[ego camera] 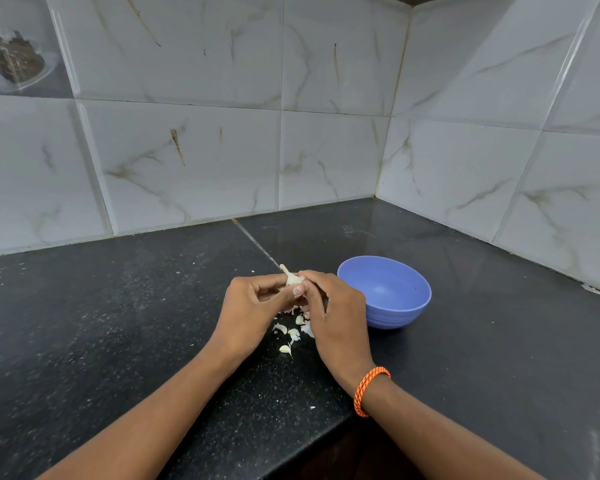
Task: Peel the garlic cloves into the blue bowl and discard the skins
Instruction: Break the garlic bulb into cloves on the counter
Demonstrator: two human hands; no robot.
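A pale garlic piece [290, 277] with a thin stalk sticking up is held above the black counter [118, 306]. My left hand [253, 306] grips it from the left with curled fingers. My right hand [329, 306] pinches it from the right. Under the hands lie several loose garlic cloves and skin scraps [293, 332]. The blue bowl [385, 292] stands just right of my right hand, and I see nothing inside it.
Marbled tile walls [194, 161] close the counter at the back and right, forming a corner. The counter's front edge [312, 441] runs diagonally below my forearms. A small white scrap [592, 289] lies by the right wall.
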